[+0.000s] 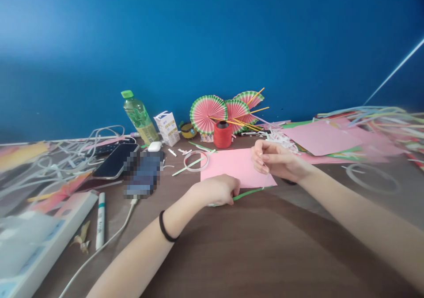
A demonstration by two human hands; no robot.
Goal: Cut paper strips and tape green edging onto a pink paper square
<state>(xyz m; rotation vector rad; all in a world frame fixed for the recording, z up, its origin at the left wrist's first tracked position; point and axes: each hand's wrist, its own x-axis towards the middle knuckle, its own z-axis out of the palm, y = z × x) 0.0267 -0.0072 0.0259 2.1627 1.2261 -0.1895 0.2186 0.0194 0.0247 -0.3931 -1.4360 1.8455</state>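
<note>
My left hand [217,190] rests curled on the brown table [251,249], its fingers closed over the end of a thin green paper strip [250,193] that runs along the near edge of a pink paper sheet [232,165]. My right hand [273,160] hovers over the sheet's right side with fingers pinched together; what they hold, if anything, is too small to name. A roll of clear tape [196,161] lies just left of the sheet.
Behind the sheet stand a red thread spool [222,134], pink-and-green paper fans [208,112], a small carton [167,128] and a green-capped bottle [139,117]. Phones [115,160], cables and a marker [100,220] fill the left. Pink sheets [318,137] and coloured strips lie at right.
</note>
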